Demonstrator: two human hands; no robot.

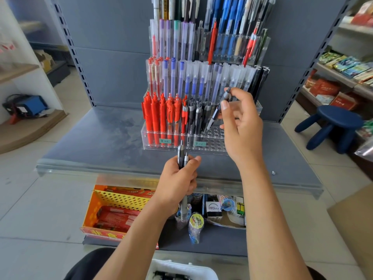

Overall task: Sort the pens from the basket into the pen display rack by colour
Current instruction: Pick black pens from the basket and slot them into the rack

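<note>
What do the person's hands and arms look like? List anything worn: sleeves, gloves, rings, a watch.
The left hand and right hand are bare: no gloves, rings or watch show. The left forearm and right forearm are uncovered down to the frame's lower edge; no sleeve shows. Dark clothing shows at the bottom, beside the left forearm.

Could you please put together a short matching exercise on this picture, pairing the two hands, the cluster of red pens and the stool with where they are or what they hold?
1. right hand
2. left hand
3. cluster of red pens
4. blue stool

A. front row of the rack, left end
B. grips a bunch of grey pens
C. on the floor, at the right
D. pinches one dark pen, tilted over empty holes

Pairs: 1-D; 2-B; 3-A; 4-C.
</note>
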